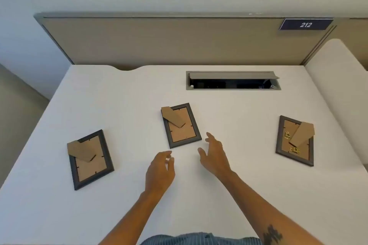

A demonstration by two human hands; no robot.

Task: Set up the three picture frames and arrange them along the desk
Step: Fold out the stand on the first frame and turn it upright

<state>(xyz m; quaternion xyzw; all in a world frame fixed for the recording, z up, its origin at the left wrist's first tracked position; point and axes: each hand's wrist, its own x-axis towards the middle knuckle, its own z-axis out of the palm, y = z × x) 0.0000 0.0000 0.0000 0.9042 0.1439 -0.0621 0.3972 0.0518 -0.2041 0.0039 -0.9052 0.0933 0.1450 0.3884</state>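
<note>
Three small dark-grey picture frames with brown fibreboard backs lie face down on the desk, each with its cardboard easel flap still folded against the back. The middle frame (180,125) sits near the centre of the desk, tilted slightly; the left frame (90,159) lies well apart from it toward the near left edge, and the right frame (295,140) lies well apart toward the right edge, with small brass fittings showing on its back.

Both hands hover just short of the middle frame's near edge and grip nothing. The left hand (160,171) has its fingers loosely curled; the right hand (215,155) is spread, its fingertips near the frame's lower right corner but not touching it. None of the three stands yet, so the work looks to be at its very beginning — the reach for the first frame. The next move likely calls for lifting this frame, swinging its flap out, and standing it upright.

The white desk top (229,195) is bare otherwise. A grey cable hatch (233,80) — its lid propped open — is set into the far side. Behind it stands a beige partition panel (159,42) bearing a dark label reading 212 (306,24), with a pale wall above.
</note>
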